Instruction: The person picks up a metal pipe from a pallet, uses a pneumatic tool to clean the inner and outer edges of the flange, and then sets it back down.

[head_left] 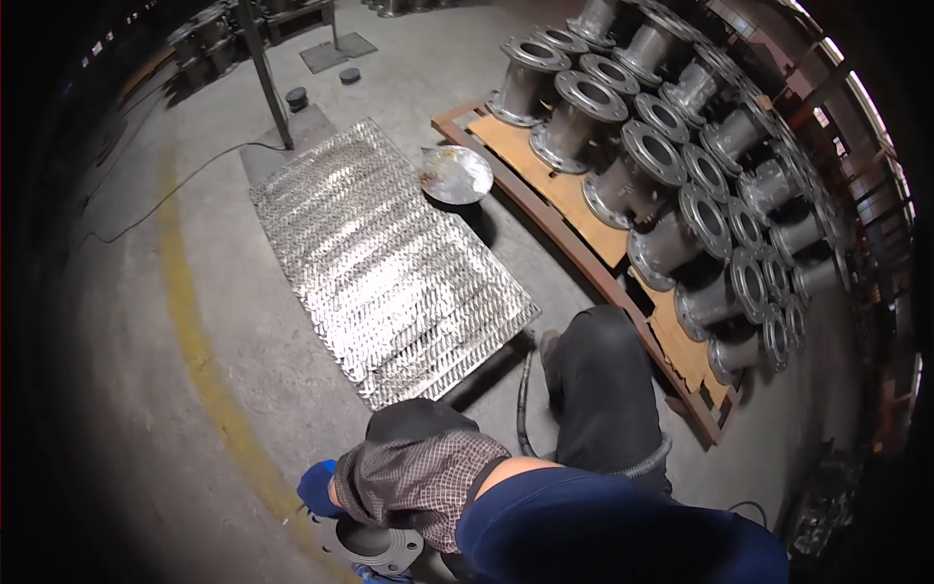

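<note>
A grey flanged pipe [397, 557] with bolt holes round its rim is at the lower edge, partly cut off and partly behind my sleeve. My right arm, in a dark blue sleeve and a checked sleeve cover [413, 477], reaches across to the left. At the pipe's far left rim, my right hand [316, 490], in a blue glove, is closed on the flange; its fingers are partly hidden. Only a bit of my blue-gloved left hand [379, 574] shows, closed against the near side of the flange.
Ahead lies a shiny, tread-patterned metal-topped platform [389, 263]. A round metal disc [457, 175] stands by its right edge. Rows of flanged pipes [647, 161] stand on a cardboard-covered pallet [545, 219] at right. A hose [522, 404] runs by my leg; a yellow line [199, 365] crosses the floor.
</note>
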`<action>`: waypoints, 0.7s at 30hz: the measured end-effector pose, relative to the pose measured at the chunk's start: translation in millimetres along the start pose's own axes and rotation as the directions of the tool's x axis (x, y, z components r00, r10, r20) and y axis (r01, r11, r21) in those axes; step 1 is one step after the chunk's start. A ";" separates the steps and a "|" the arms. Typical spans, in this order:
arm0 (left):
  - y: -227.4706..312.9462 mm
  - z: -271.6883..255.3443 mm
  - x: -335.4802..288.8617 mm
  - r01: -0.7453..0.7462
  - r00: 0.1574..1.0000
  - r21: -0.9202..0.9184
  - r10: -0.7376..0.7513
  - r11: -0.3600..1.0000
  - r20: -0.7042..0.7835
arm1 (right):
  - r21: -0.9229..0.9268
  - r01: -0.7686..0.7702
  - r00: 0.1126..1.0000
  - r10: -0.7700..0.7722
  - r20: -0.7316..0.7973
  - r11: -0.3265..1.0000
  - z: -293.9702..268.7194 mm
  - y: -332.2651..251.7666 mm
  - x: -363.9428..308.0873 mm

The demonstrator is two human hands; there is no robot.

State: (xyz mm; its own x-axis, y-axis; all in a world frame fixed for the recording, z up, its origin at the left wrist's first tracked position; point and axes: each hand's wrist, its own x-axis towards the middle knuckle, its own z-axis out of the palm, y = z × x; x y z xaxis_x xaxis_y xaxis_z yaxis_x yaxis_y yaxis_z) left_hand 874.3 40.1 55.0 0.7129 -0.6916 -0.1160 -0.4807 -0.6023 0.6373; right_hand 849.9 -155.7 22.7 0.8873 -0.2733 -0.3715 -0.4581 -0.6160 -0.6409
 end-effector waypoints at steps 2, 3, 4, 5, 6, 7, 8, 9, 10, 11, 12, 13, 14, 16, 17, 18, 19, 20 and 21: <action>0.8 -1.7 5.4 0.021 1.000 -0.039 -0.020 0.999 0.013 | 0.039 0.022 0.995 -0.018 -0.100 0.999 -7.0 2.8 -14.4; -2.0 -4.1 7.1 0.039 0.999 -0.066 -0.038 0.997 0.027 | -0.042 0.095 0.986 -0.100 -0.134 0.995 4.5 8.9 -5.6; -1.8 -7.7 10.6 0.048 0.998 -0.094 -0.045 0.994 0.039 | -0.126 0.167 0.967 -0.187 -0.171 0.978 4.3 9.2 -4.9; -1.5 -11.4 14.8 0.067 0.997 -0.136 -0.060 0.988 0.052 | 0.141 0.019 0.972 0.015 -0.233 0.990 -21.7 0.5 -33.3; -0.5 -15.5 18.8 0.093 0.994 -0.183 -0.081 0.979 0.070 | -0.051 0.127 0.935 -0.137 -0.328 0.991 0.8 13.0 -14.0; -3.0 -27.2 24.7 0.131 0.991 -0.241 -0.119 0.962 0.065 | 0.106 0.104 0.909 -0.051 -0.414 0.989 -14.5 0.6 -25.9; -3.4 -37.3 30.0 0.177 0.984 -0.298 -0.161 0.938 0.077 | 0.267 0.079 0.877 0.060 -0.477 0.960 -33.6 -7.7 -44.0; 1.9 -44.3 33.4 0.209 0.978 -0.348 -0.186 0.914 0.100 | 0.240 0.063 0.861 0.069 -0.504 0.969 -40.6 -8.4 -50.2; 6.2 -52.8 36.0 0.242 0.970 -0.396 -0.211 0.886 0.120 | 0.296 0.081 0.789 0.120 -0.603 0.952 -44.2 -8.9 -55.4; 11.8 -62.0 39.3 0.274 0.962 -0.451 -0.237 0.849 0.138 | 0.268 0.128 0.728 0.092 -0.679 0.955 -48.7 -7.8 -59.1; 16.5 -68.6 41.2 0.315 0.949 -0.510 -0.269 0.800 0.165 | 0.235 0.172 0.660 0.065 -0.749 0.957 -53.9 -5.2 -64.8; 20.6 -78.7 46.3 0.339 0.940 -0.574 -0.285 0.745 0.184 | 0.341 0.159 0.614 0.178 -0.769 0.926 -66.7 -10.4 -78.0; 26.7 -84.1 50.7 0.336 0.941 -0.638 -0.271 0.693 0.202 | 0.355 0.165 0.550 0.213 -0.807 0.920 -80.1 -11.3 -98.5; 150.9 -73.9 16.3 0.164 0.983 -0.407 -0.115 0.899 0.144 | 0.396 0.182 0.425 0.291 -0.857 0.900 -97.7 -4.7 -131.6; 145.3 -69.5 23.3 -0.218 0.974 -0.319 0.225 0.922 -0.017 | 0.386 0.227 0.326 0.304 -0.895 0.894 -105.9 -2.9 -140.6; 141.0 -66.5 35.9 -0.563 0.827 -0.170 0.549 0.809 -0.126 | 0.376 0.270 0.226 0.321 -0.920 0.887 -114.4 0.3 -150.2; 148.8 -65.9 41.1 -0.581 0.814 -0.155 0.570 0.799 -0.111 | 0.404 0.246 0.223 0.354 -0.908 0.881 -123.9 2.8 -164.6; 160.6 -56.1 47.5 -0.601 0.798 -0.169 0.597 0.781 -0.076 | 0.429 0.234 0.169 0.398 -0.902 0.873 -129.4 14.0 -175.0; 155.5 -39.7 61.9 -0.676 0.737 -0.160 0.659 0.720 -0.151 | 0.421 0.218 0.109 0.407 -0.907 0.880 -131.9 26.8 -189.4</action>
State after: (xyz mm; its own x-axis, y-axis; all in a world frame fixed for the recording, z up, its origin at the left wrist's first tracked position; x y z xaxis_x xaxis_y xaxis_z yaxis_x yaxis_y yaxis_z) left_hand 863.9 -80.5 177.2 0.2862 -0.8461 0.4496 -0.7458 0.0978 0.6590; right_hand 676.7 -217.9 164.5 -0.0411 -0.9505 0.3079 -0.2321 -0.2907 -0.9282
